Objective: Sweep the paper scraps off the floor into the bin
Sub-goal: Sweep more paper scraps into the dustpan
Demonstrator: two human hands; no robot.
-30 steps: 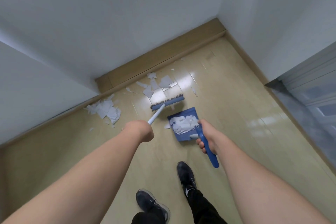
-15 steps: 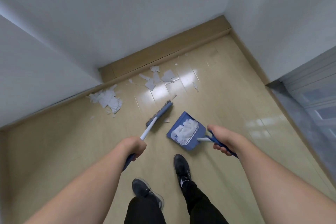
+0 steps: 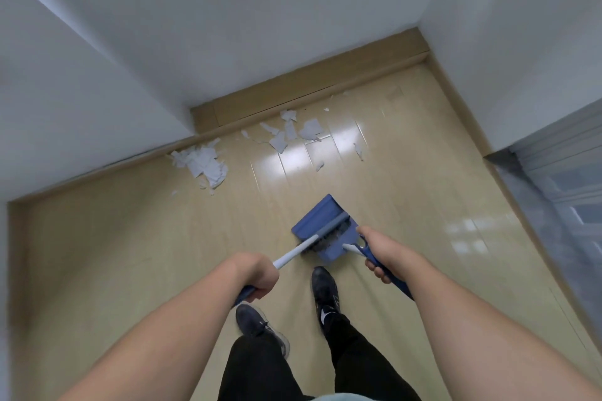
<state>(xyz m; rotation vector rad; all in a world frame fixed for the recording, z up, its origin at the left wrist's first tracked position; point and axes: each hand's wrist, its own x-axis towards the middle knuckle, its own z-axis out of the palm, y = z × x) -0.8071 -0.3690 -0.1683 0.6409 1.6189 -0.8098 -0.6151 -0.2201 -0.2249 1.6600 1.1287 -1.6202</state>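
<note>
Two black shoes (image 3: 322,290) stood on the pale wooden floor (image 3: 130,254) at the near edge of the view, below black trouser legs. Just ahead of them, the left hand (image 3: 257,273) gripped the brush (image 3: 312,239) by its handle, fingers wrapped tightly round the blue grip where it meets the white shaft. The right hand (image 3: 379,249) held the dustpan (image 3: 322,226) by its blue handle, fingers curled round it from beneath. The brush head lay across the dustpan's tray, covering most of its inside, so I could not tell whether any paper sat in it. The dustpan was tilted, its flat lip pointing away toward the wall.

Farther off, paper scraps were on the floor in two groups. One pile (image 3: 203,164) lay against the skirting board (image 3: 293,88) to the left, near the inner corner of the wall. A looser scatter of torn pieces (image 3: 293,132) lay to the right of it, close to the skirting, with a few small bits (image 3: 358,150) nearer the middle of the floor. Both groups were well apart from the dustpan. A grey door frame (image 3: 553,156) stood at the right edge.
</note>
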